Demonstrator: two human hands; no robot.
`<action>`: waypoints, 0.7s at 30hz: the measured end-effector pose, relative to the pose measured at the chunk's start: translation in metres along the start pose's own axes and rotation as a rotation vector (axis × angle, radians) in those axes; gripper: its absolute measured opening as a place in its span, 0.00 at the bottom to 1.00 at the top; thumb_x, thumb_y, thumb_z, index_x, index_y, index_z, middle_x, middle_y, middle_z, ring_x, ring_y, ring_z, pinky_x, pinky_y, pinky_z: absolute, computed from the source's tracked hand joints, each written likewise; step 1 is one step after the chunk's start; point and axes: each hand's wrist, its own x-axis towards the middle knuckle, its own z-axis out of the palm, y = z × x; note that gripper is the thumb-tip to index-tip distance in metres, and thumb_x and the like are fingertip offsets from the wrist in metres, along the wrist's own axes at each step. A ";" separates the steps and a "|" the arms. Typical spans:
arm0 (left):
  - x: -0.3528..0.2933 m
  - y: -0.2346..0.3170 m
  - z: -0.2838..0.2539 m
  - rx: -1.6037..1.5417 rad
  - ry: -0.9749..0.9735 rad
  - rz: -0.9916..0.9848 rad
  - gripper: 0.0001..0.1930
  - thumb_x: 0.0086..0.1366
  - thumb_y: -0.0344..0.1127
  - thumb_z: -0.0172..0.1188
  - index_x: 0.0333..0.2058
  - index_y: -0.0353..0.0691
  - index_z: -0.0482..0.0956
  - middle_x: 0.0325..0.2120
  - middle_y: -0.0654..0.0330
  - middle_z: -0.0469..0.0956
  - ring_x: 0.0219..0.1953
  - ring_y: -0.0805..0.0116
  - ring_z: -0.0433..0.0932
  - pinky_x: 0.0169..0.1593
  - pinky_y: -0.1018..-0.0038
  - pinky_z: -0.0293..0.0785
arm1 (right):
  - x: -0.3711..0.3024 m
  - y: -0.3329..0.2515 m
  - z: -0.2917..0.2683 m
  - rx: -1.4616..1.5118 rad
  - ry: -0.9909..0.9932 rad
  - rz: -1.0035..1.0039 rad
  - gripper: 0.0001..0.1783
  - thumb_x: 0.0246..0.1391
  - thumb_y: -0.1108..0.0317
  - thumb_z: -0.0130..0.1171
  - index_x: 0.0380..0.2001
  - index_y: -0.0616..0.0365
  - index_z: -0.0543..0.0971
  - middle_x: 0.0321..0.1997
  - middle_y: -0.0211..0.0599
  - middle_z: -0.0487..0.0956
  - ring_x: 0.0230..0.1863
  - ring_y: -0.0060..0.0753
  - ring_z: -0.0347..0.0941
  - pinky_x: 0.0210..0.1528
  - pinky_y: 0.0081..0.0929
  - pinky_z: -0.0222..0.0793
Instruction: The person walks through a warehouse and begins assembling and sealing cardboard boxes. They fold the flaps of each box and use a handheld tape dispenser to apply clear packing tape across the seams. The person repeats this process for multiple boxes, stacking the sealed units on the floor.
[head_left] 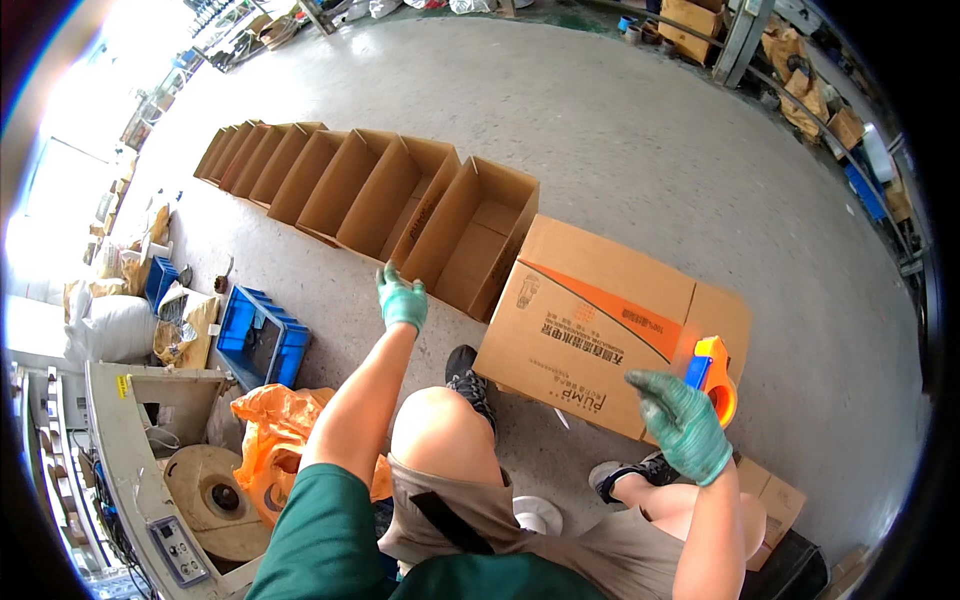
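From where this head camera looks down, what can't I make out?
In the head view:
Whether the right hand touches the tape dispenser: they overlap.
Inside of the printed carton: hidden by its own panels.
Insides of the farthest open cartons: too small.
Part of the orange bag: behind the left arm.
Beige machine, near end: cut by lower edge.

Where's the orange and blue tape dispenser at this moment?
In the head view, the tape dispenser is right of centre, just above and right of the gloved right hand, at the lower right end of the printed cardboard box.
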 end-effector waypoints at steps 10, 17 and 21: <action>-0.009 0.112 0.013 0.480 -1.058 0.686 0.20 0.64 0.38 0.58 0.56 0.56 0.75 0.53 0.46 0.73 0.51 0.46 0.78 0.51 0.57 0.77 | 0.017 0.004 0.016 -0.227 -0.164 0.027 0.18 0.56 0.72 0.60 0.52 0.54 0.78 0.50 0.50 0.79 0.51 0.57 0.77 0.51 0.42 0.75; 0.058 0.085 0.042 0.482 -0.839 0.215 0.25 0.63 0.28 0.51 0.57 0.57 0.77 0.52 0.54 0.79 0.52 0.52 0.79 0.54 0.61 0.77 | 0.025 0.018 0.020 -0.322 -0.187 -0.016 0.19 0.55 0.70 0.60 0.51 0.57 0.78 0.49 0.50 0.80 0.49 0.56 0.78 0.51 0.42 0.75; 0.110 0.038 0.047 0.479 -0.828 0.073 0.26 0.64 0.28 0.50 0.59 0.59 0.75 0.56 0.54 0.77 0.55 0.52 0.78 0.57 0.62 0.75 | 0.025 0.038 0.026 -0.272 -0.207 0.056 0.19 0.53 0.69 0.61 0.50 0.59 0.79 0.48 0.52 0.80 0.48 0.56 0.78 0.51 0.41 0.75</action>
